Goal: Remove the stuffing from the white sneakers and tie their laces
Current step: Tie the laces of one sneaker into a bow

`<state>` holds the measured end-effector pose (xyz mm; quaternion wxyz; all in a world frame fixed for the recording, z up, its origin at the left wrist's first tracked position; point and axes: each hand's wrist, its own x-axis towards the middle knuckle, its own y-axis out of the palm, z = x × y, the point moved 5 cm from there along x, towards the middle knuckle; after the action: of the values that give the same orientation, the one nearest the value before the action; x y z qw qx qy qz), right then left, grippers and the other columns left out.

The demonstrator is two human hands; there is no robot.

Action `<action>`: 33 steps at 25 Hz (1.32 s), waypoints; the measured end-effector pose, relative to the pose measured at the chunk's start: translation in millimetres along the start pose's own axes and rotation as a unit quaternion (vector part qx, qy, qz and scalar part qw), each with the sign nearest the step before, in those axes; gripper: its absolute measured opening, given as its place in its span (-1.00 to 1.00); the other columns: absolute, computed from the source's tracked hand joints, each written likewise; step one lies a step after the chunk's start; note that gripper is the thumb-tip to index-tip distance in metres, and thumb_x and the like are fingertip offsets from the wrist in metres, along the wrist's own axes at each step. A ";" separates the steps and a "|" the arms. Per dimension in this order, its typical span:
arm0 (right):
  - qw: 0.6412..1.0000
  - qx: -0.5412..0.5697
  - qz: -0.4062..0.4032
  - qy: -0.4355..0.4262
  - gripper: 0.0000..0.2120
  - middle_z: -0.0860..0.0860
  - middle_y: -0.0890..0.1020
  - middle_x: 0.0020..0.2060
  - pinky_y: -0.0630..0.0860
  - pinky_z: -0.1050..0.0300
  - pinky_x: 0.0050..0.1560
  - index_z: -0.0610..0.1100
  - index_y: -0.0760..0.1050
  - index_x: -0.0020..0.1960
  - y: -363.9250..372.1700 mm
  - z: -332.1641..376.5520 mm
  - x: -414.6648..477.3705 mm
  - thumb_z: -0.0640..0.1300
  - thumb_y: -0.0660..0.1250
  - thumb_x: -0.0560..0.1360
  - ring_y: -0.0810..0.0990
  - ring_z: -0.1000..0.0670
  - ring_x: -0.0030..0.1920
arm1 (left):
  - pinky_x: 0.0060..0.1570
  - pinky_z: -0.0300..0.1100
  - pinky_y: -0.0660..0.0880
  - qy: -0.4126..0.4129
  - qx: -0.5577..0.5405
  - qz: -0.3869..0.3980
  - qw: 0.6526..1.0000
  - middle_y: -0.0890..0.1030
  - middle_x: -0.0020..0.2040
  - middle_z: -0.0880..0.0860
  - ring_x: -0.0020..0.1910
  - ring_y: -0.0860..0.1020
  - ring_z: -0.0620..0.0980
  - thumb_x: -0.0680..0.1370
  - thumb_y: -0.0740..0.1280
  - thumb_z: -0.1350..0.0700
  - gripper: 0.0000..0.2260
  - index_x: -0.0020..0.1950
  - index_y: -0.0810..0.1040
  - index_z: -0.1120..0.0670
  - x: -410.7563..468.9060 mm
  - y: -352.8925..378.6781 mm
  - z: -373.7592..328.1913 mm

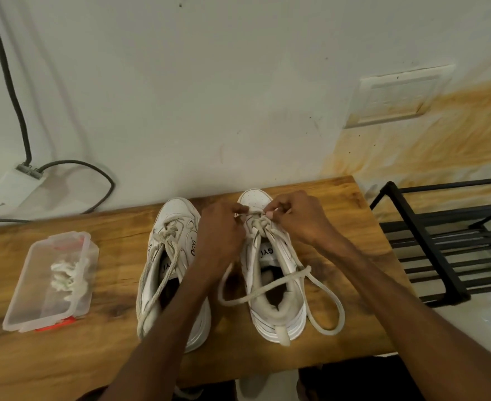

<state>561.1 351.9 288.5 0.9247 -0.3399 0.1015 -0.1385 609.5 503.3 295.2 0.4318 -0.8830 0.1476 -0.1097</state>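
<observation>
Two white sneakers stand side by side on the wooden table (340, 215), toes toward the wall. The left sneaker (177, 224) has loose laces trailing into its opening and toward its heel. Over the right sneaker (279, 308), my left hand (219, 235) and my right hand (293, 218) pinch its lace (325, 299) near the lowest eyelets by the toe. The lace's free ends loop across the opening and out to both sides. White crumpled stuffing (64, 277) lies in a clear plastic container (36, 311) at the left.
A black metal rack (441, 244) stands right of the table. Black cables (15, 91) run down the wall to a socket at the left. The wall rises right behind the sneakers' toes. The table's front edge lies close to my body.
</observation>
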 end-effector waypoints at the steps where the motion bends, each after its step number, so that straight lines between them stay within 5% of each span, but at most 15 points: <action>1: 1.000 0.008 -0.002 0.005 -0.91 0.08 0.66 -0.21 0.40 0.36 -0.22 -0.06 0.68 -0.05 0.6 1.8 0.5 -0.17 0.43 0.45 0.55 0.19 -0.20 | -0.03 -0.40 0.42 -0.014 -0.010 0.001 1.000 0.69 0.07 0.03 -0.04 0.64 -0.08 0.49 0.39 0.23 -0.80 0.07 0.70 0.05 1.0 -1.1 1.4; 8: 0.997 0.051 0.057 0.000 -0.88 0.09 0.71 -0.22 0.52 0.23 -0.07 -0.06 0.70 -0.11 -10.3 10.9 -5.1 -0.16 0.53 0.35 0.61 0.19 -0.16 | -0.10 -0.36 0.46 0.017 -0.020 0.105 0.994 0.68 0.02 -0.11 -0.10 0.61 -0.23 0.46 0.47 0.10 -0.83 0.03 0.68 -0.07 -8.1 -14.3 -3.8; 13: 0.998 0.025 0.041 -0.047 -0.93 0.11 0.68 -0.19 0.48 0.26 -0.14 -0.07 0.68 -0.12 -4.9 10.9 -9.7 -0.17 0.50 0.39 0.57 0.24 -0.21 | -0.11 -0.22 0.49 0.018 0.009 0.027 0.999 0.69 -0.09 -0.07 -0.13 0.62 -0.14 0.48 0.44 0.07 -0.94 -0.07 0.68 -0.02 -14.7 -13.6 -12.0; 16: 0.994 -0.065 0.025 -0.084 -0.93 0.12 0.54 -0.14 0.36 0.22 -0.18 -0.06 0.52 -0.11 6.8 13.0 -16.1 -0.21 0.33 0.52 0.47 0.17 -0.17 | -0.03 -0.05 0.50 0.035 0.095 0.042 0.994 0.66 0.00 0.02 0.00 0.60 0.04 0.55 0.32 0.04 -0.85 0.06 0.59 0.05 -15.1 -7.4 -13.7; 20: 0.995 -0.056 0.036 -0.078 -0.95 0.15 0.45 -0.18 0.32 0.26 -0.21 -0.10 0.47 -0.08 -2.2 6.4 -16.9 -0.19 0.27 0.56 0.40 0.21 -0.18 | -0.07 -0.05 0.50 0.041 0.096 0.060 0.993 0.63 -0.01 -0.01 -0.01 0.57 0.01 0.59 0.26 -0.03 -0.83 0.07 0.54 0.02 -12.1 -6.1 -10.0; 26: 0.992 -0.042 -0.007 -0.116 -0.87 0.10 0.50 -0.21 0.34 0.23 -0.21 -0.12 0.47 -0.13 1.0 9.5 -20.5 -0.32 0.25 0.51 0.44 0.13 -0.16 | -0.09 0.01 0.56 0.071 0.010 0.031 0.997 0.67 -0.14 -0.04 -0.11 0.62 -0.02 0.52 0.35 0.09 -0.97 -0.06 0.58 -0.01 -10.7 3.6 -20.6; 29: 0.995 -0.025 -0.025 -0.090 -0.90 0.06 0.59 -0.19 0.40 0.29 -0.21 -0.10 0.53 -0.08 -6.4 8.2 -20.1 -0.29 0.32 0.50 0.52 0.15 -0.16 | -0.03 -0.04 0.57 0.060 -0.022 0.059 0.996 0.69 -0.09 -0.02 -0.05 0.64 -0.06 0.46 0.43 0.17 -0.88 -0.04 0.59 0.01 -8.8 -1.8 -19.5; 33: 0.997 0.019 0.034 -0.063 -0.93 0.03 0.69 -0.15 0.45 0.32 -0.08 -0.07 0.64 -0.08 -19.7 6.0 -22.8 -0.21 0.42 0.46 0.62 0.13 -0.07 | 0.05 -0.05 0.57 0.066 -0.036 0.114 0.991 0.70 -0.05 0.00 -0.05 0.64 -0.07 0.45 0.46 0.21 -0.88 -0.04 0.66 0.05 -10.1 -10.3 -20.3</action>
<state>537.7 348.5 308.0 0.9398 -0.3264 0.0514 -0.0870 595.3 498.0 315.0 0.3985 -0.8663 0.2795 -0.1122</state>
